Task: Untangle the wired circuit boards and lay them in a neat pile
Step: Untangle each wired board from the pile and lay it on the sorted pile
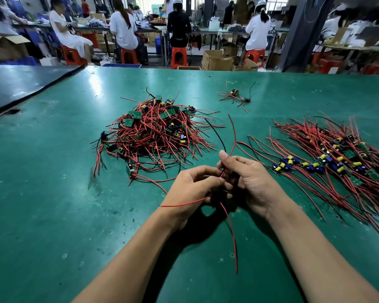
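Two hands held one wired unit over a green desk, between a heap and a laid-out pile.

The left hand and the right hand met near the desk's front centre, each grip closed with fingers curled and pinching thin red wires; one strand rose past the right thumb beside a black wire, one trailed left, and one hung toward the viewer. Any board between the palms was hidden. The tangled heap of red-wired green boards lay beyond the left hand. The laid-out pile, its wires roughly parallel, lay to the right. A small cluster sat apart, farther back. Workers sat on red stools behind the desk.
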Tool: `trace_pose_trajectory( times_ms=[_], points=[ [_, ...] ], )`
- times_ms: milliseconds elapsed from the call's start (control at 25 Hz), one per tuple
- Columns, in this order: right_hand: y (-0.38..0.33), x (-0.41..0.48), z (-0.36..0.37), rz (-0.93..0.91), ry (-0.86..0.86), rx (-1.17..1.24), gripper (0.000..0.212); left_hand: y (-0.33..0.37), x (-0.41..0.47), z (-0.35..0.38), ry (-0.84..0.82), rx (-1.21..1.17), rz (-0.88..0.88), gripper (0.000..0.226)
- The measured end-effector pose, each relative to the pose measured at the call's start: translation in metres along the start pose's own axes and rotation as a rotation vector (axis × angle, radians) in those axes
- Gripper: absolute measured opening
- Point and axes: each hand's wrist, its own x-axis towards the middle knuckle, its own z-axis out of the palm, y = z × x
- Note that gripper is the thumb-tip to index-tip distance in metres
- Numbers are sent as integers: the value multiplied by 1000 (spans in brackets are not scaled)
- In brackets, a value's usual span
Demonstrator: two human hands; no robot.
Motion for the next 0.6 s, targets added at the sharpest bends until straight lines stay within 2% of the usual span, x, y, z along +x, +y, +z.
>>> trace_pose_trajectory(
  times_ms=[80, 200, 280, 400, 600],
  points=[
    [0, 0, -2, 22, -27, -29, 29, 0, 0, 0, 8, 10, 2, 12],
    [-2, -2, -11, 61, -159, -31, 25, 1, 0, -2, 32, -4, -4, 13],
    [-3, -3, -19, 49, -209, -76, 31, 2, 1, -4, 39, -31, -24, 18],
    [-2, -1, -23, 26, -179, -148, 37, 2, 0, -3, -8, 14, -32, 18],
    [3, 2, -15, 0, -76, -116, 31, 3, -1, 0, 4, 87, 5, 17]
  ],
)
